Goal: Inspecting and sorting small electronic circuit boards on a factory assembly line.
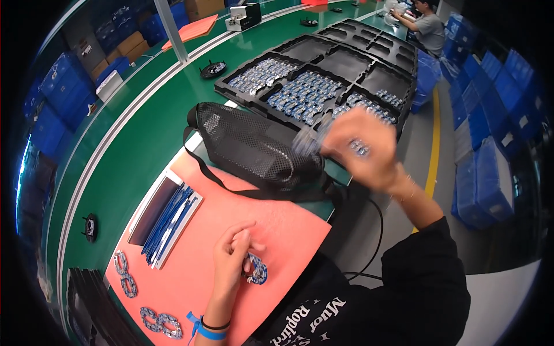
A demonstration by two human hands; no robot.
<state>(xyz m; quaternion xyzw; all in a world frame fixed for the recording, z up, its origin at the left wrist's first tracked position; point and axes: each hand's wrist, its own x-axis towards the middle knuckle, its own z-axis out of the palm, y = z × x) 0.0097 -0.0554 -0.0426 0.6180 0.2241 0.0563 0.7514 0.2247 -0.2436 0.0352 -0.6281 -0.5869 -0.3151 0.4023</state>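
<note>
My left hand (232, 251) is over the pink foam mat, its fingers curled around a blue and silver ring-shaped circuit board (258, 271). Part of that board is hidden under the fingers. Raised over the right end of a black mesh bag (248, 144), my right hand (366, 150) is smeared by motion. A small circuit board (359, 147) shows against it, and more blurred boards (309, 140) stick out past its fingertips. Two pairs of joined boards, one upper (126, 275) and one lower (160, 323), lie at the mat's left edge.
A white box (196, 202) of blue strips rests on the pink mat (202, 282). Beyond the bag, black compartment trays (346, 63) hold rows of boards. A green conveyor (133, 144) curves along the left, carrying small black holders (213, 70). Blue bins (485, 179) stand right; a person (427, 29) sits far off.
</note>
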